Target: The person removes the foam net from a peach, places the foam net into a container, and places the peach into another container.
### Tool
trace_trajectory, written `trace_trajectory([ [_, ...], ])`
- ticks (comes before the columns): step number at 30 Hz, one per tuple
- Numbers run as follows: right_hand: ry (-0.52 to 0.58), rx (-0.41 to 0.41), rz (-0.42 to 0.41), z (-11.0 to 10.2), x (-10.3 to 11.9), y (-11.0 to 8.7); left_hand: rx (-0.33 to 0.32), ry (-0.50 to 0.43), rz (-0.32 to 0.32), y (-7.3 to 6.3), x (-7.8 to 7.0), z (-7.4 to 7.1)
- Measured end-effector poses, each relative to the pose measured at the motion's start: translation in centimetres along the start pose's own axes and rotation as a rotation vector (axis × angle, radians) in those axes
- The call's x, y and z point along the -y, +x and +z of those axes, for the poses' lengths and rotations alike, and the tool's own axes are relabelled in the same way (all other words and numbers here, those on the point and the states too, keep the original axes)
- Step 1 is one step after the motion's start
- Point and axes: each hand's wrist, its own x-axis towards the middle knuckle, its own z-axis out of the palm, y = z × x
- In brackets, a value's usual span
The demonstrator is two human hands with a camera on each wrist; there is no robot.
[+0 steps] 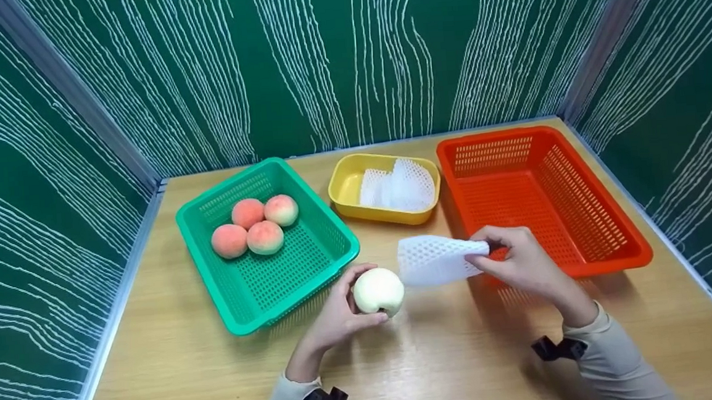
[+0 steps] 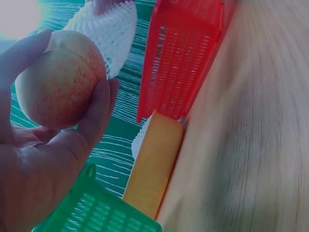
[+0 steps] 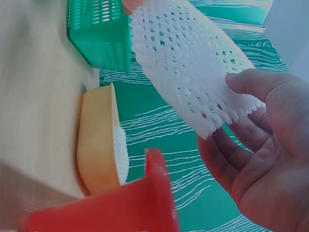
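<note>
Between thumb and fingers my left hand (image 1: 337, 315) grips a pale peach (image 1: 378, 290) above the table, in front of the green basket. The left wrist view shows red speckles on this peach (image 2: 60, 79). My right hand (image 1: 523, 261) pinches one end of a white foam net sleeve (image 1: 437, 260), whose other end points at the peach. In the right wrist view the sleeve (image 3: 188, 63) looks flattened, with the thumb on one face and fingers behind. Whether sleeve and peach touch, I cannot tell.
Several pink peaches (image 1: 247, 213) sit in the green basket (image 1: 322, 245) at left. A yellow tub (image 1: 343, 194) at the back holds more white foam sleeves (image 1: 407, 184). On the right stands a red basket (image 1: 517, 202). Green patterned panels (image 1: 378, 56) enclose the wooden table (image 1: 219, 381).
</note>
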Motion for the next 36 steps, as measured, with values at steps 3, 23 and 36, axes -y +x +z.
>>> trace_trajectory([
  [3, -0.007, -0.029, -0.004, 0.0, -1.4, 0.1, -0.015, 0.039, -0.007, -0.1, -0.1, 0.1],
  [23, -0.066, -0.338, 0.011, 3.6, -1.2, 2.7, 0.005, 0.026, -0.024, -0.1, 0.0, 0.6],
  [36, -0.075, -0.492, -0.012, 6.7, 0.2, 6.4, -0.063, 0.036, -0.044, -0.3, -1.5, 0.7],
])
